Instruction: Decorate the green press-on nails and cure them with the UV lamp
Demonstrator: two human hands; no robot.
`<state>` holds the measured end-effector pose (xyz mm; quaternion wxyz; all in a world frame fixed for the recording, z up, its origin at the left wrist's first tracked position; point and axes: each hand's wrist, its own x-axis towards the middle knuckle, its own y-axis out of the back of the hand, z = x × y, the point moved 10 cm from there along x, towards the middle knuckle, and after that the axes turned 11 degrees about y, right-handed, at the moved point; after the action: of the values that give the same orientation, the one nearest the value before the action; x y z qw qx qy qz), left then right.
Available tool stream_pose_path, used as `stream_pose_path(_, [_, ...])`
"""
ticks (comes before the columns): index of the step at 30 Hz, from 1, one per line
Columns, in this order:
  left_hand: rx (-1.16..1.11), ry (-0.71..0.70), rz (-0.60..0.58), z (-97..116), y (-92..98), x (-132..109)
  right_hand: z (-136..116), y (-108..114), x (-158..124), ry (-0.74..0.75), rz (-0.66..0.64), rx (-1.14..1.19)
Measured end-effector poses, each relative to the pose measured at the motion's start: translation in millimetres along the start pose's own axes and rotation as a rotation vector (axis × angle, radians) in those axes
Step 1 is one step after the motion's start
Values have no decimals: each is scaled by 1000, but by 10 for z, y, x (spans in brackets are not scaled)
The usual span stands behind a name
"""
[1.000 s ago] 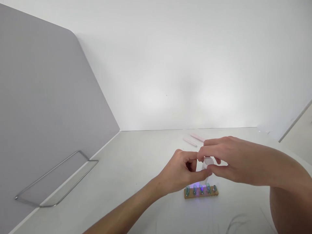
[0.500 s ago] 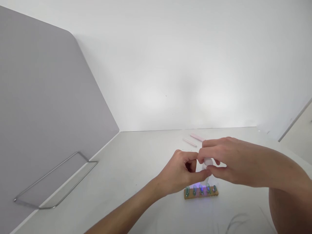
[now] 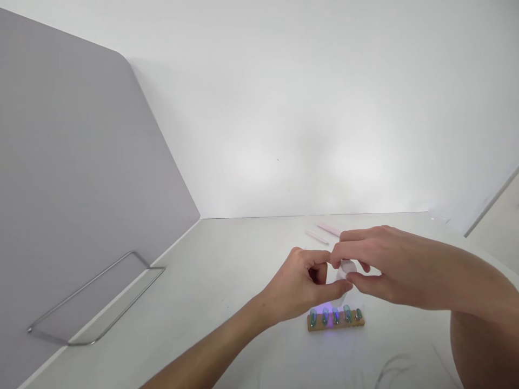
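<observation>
Both hands meet at a small white round-topped device [image 3: 347, 267] above the table. My right hand [image 3: 379, 265] grips it between thumb and fingers from the right. My left hand [image 3: 306, 278] is closed, its thumb and forefinger reaching the device's left side; what lies between those fingertips is partly hidden. Just below, a tan strip [image 3: 318, 327] carries several shiny blue-green nail tips [image 3: 313, 317] in a row. Violet light falls on the strip's middle and the tabletop around it.
Behind the hands lie a thin pink stick [image 3: 316, 236] and a thicker pink stick [image 3: 328, 228]. A bent metal wire frame [image 3: 117, 313] stands at the left by the grey panel [image 3: 81, 162]. Faint thin strands [image 3: 393, 364] show near the front.
The violet glow has shifted slightly left along the strip. My right hand has moved a little on the white device, and the view has shifted slightly.
</observation>
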<state>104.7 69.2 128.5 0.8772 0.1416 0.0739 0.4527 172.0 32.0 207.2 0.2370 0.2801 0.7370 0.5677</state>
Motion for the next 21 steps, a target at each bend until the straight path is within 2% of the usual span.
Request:
stream_pose_path(11, [3,-7,-2,26,24,19,15,-20,-10,-21,11,-13])
stream_pose_path(21, [5,-1,-11,17,22,0,-44,8,16,19,25,11])
